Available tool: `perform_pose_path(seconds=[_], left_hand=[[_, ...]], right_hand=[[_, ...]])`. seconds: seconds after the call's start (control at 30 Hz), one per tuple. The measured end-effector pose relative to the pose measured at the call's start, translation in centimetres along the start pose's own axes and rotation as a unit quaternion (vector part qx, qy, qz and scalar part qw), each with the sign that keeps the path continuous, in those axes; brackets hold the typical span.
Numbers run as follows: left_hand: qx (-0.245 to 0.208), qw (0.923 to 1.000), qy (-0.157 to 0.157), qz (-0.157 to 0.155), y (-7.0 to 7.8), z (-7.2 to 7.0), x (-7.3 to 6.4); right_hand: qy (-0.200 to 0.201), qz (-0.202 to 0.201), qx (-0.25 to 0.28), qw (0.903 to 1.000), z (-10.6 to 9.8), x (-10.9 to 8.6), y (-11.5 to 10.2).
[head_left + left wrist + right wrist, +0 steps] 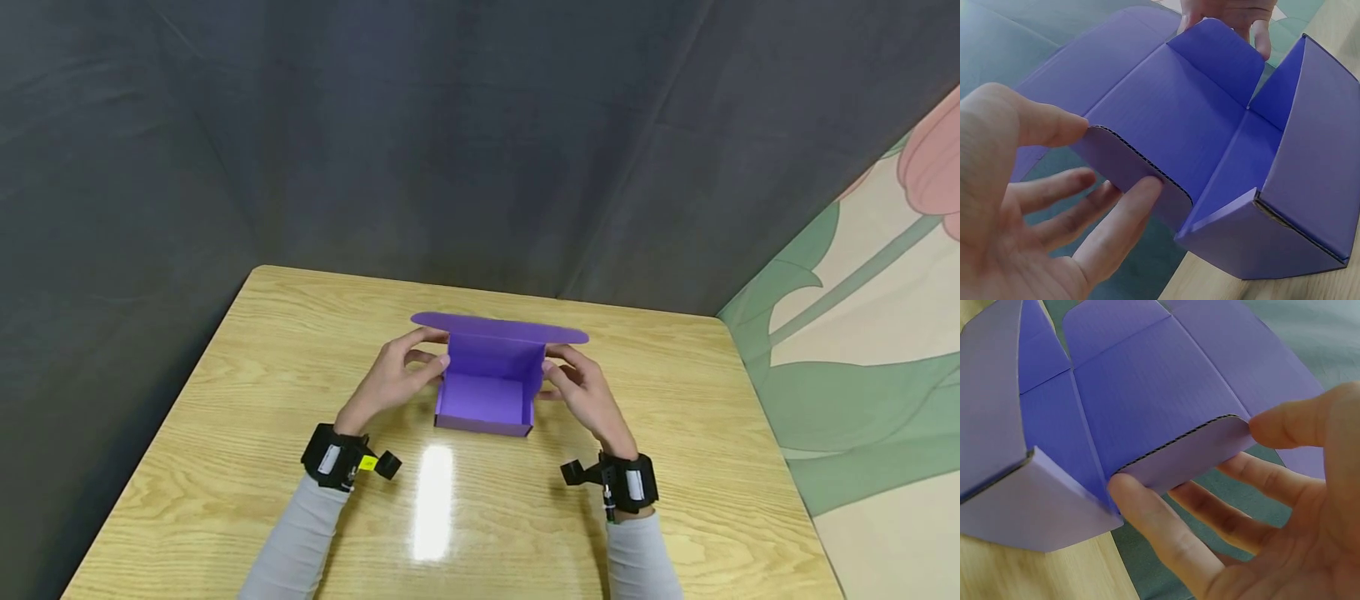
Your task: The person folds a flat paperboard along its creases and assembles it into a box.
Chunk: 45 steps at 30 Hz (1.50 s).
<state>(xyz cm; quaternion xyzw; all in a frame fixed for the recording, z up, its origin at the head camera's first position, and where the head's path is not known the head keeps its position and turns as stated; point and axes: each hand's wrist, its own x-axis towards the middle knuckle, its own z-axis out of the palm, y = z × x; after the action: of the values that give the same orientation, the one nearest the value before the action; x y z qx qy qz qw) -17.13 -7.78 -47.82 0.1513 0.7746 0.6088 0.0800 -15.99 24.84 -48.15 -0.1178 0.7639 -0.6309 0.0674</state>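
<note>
A purple cardboard box (480, 398) stands on the table with its lid (497, 357) raised. The lid's front flap (498, 327) sticks out across the top. On the left side, my left hand (393, 375) holds the lid's left side flap (1135, 165), one fingertip at its corner and another against its outer face. Opposite, my right hand (588, 396) holds the right side flap (1194, 456) between digits at its two ends. Both side flaps are folded in from the lid panel. The inside of the box shows bare purple cardboard.
The wooden table (247, 467) runs back to a dark curtain (450, 150). At the right is a panel with a tulip pattern (862, 350). Both wrists carry black camera straps (333, 457). A bright reflection lies on the table before the box.
</note>
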Motion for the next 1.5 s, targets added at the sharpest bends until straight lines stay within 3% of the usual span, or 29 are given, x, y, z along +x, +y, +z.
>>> perform_pose_path(seconds=[0.4,1.1,1.37,1.5], left_hand=[[0.014,0.9999,-0.004,0.007,-0.7,-0.2,0.2],[0.017,0.9991,-0.016,0.035,-1.2,-0.7,0.3],[0.015,0.9958,-0.033,0.084,-1.5,-0.9,0.5],[0.001,0.9946,-0.042,0.095,-1.8,-1.0,0.5]], right_hand=[[-0.043,0.000,-0.015,0.9990,-0.7,-0.1,0.1],[-0.050,0.000,0.014,0.9986,-0.7,0.0,0.4],[-0.064,-0.023,0.027,0.9973,-1.1,0.3,1.3],[-0.062,-0.051,0.000,0.9968,-1.3,0.4,1.8]])
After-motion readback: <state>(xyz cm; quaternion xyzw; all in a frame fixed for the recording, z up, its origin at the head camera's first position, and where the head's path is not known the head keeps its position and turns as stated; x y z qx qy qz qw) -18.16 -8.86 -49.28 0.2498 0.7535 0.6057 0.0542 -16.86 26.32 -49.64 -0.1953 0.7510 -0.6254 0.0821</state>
